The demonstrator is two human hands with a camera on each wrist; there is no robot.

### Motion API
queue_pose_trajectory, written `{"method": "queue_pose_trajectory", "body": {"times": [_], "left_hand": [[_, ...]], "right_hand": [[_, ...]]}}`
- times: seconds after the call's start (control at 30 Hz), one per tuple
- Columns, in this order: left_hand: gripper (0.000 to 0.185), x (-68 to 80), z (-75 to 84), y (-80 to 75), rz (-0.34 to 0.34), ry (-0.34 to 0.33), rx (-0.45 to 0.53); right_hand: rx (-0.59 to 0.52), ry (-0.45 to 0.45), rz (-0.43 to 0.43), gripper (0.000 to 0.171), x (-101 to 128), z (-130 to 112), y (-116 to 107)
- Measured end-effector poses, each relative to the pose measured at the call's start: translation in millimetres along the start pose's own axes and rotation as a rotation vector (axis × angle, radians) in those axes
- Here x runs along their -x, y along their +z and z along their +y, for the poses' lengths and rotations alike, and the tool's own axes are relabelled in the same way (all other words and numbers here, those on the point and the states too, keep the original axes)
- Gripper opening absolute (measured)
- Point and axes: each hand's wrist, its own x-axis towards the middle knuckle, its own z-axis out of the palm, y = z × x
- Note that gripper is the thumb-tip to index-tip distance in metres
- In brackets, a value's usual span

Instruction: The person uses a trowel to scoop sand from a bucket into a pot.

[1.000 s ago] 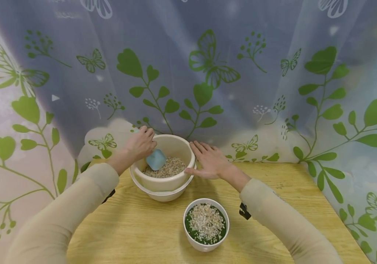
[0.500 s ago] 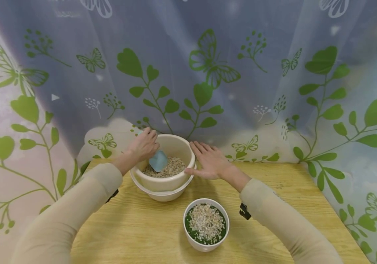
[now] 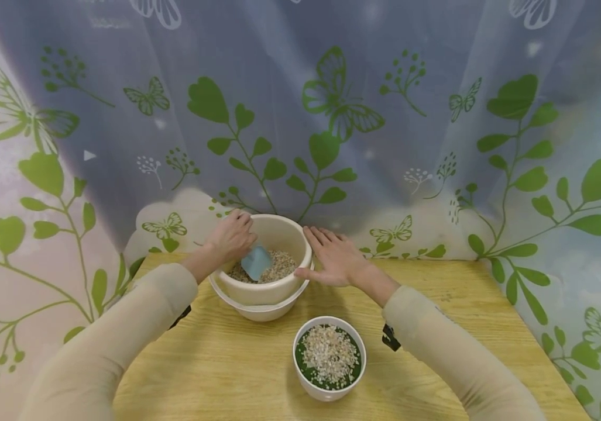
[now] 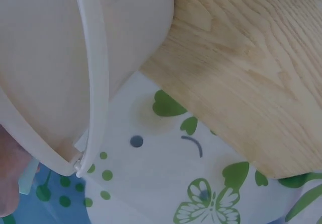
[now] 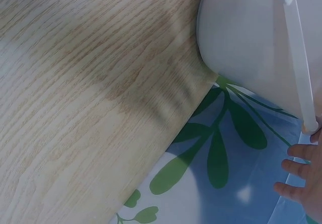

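A cream bucket [image 3: 260, 292] with a white bail handle stands at the back of the wooden table [image 3: 216, 368]; it holds pale gravel [image 3: 279, 266]. My left hand [image 3: 232, 237] grips a light blue scoop [image 3: 256, 262] whose blade dips into the gravel. My right hand [image 3: 334, 257] lies flat with straight fingers against the bucket's right rim. The left wrist view shows the bucket's outer wall [image 4: 45, 68] and handle; the right wrist view shows its wall [image 5: 246, 43] and my fingertips [image 5: 297, 168].
A small white pot [image 3: 329, 358] with green filling topped by pale gravel stands in front of the bucket. A curtain [image 3: 300, 117] printed with green leaves and butterflies hangs right behind the table. The table's back edge lies just behind the bucket.
My left hand has shifted slightly right and down, pushing the blue scoop deeper into the gravel. The right hand and both containers have stayed put.
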Motion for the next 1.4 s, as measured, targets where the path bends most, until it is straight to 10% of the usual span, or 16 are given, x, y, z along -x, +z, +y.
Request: {"method": "queue_pose_trajectory", "body": {"times": [1.4], "left_hand": [[0.046,1.6,7.1,1.7,-0.043,0.028,0.205]], "right_hand": [[-0.007,-0.001,0.006,0.136,0.0,2.0,1.4]]}}
